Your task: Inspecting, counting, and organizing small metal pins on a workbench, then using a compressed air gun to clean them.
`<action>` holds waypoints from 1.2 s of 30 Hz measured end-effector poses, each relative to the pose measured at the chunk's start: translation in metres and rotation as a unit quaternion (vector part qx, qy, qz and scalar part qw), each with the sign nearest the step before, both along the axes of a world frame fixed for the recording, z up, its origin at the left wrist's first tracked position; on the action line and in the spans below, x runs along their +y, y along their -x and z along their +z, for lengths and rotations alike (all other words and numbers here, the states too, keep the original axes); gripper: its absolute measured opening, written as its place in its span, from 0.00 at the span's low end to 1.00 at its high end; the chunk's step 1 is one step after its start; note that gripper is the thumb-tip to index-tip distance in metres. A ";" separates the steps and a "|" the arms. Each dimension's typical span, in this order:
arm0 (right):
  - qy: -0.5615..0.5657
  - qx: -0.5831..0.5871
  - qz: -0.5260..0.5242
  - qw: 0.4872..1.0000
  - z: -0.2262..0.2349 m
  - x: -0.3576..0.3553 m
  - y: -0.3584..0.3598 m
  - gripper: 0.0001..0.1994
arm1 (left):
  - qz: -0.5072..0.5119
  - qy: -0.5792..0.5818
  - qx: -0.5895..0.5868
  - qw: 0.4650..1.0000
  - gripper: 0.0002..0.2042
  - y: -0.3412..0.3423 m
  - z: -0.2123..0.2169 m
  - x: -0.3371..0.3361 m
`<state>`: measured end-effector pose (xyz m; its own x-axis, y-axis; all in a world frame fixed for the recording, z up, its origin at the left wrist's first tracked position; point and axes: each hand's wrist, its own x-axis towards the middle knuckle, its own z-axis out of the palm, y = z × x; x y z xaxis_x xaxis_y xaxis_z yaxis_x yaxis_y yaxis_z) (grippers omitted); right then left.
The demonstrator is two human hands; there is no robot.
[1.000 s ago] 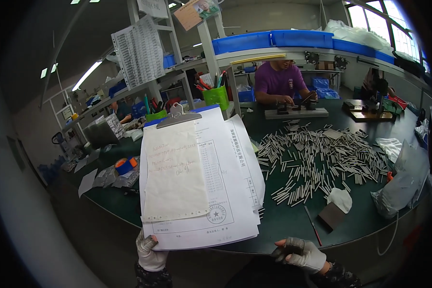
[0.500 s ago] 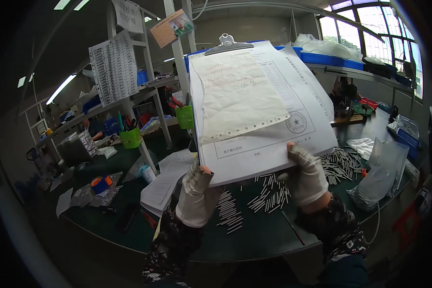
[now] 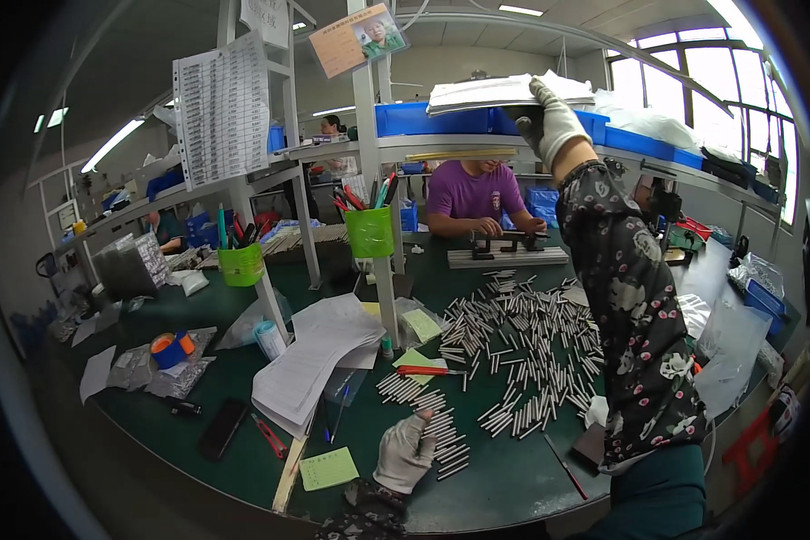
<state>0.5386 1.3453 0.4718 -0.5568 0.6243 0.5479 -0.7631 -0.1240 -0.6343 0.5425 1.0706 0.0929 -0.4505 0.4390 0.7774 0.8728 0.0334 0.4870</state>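
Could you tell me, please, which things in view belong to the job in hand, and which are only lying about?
Job in hand, judging by the hands:
clipboard with papers, in the right hand's grip
metal rods, beside the left hand

Lying about:
black phone
tape rolls
yellow-green note
loose sheets

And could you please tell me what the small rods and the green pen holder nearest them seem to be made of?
The small rods look like metal with a smooth finish, judging by their silvery-grey sheen. The green pen holder may be glossy plastic, given its bright colour and highlights.
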 end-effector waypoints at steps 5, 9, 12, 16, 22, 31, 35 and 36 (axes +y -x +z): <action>-0.002 -0.111 -0.149 0.983 0.021 0.023 0.031 0.21 | -0.020 0.103 0.084 0.991 0.19 -0.009 -0.001 -0.010; 0.004 -0.158 -0.173 0.972 0.008 0.050 0.051 0.27 | -0.041 0.132 0.075 0.988 0.14 -0.002 -0.004 -0.003; -0.084 -0.147 -0.038 0.985 -0.019 0.065 0.021 0.36 | -0.064 0.122 0.094 0.986 0.10 0.007 0.003 0.009; -0.243 -0.330 -0.108 0.906 -0.103 0.022 -0.056 0.22 | -0.037 0.105 0.129 0.985 0.12 0.012 0.010 0.009; -0.593 -0.502 -0.232 0.585 -0.279 0.026 -0.175 0.30 | 0.024 0.134 0.156 0.978 0.14 0.017 -0.007 -0.001; -0.608 -0.573 -0.242 0.494 -0.353 -0.016 -0.272 0.34 | 0.074 0.101 0.120 0.985 0.15 0.007 -0.005 0.009; -0.556 -0.518 -0.262 0.595 -0.354 0.002 -0.280 0.31 | 0.048 0.117 0.167 0.978 0.16 -0.008 0.005 0.015; -0.522 -0.490 -0.266 0.646 -0.350 0.005 -0.283 0.31 | 0.040 0.124 0.182 0.975 0.16 -0.016 0.007 0.017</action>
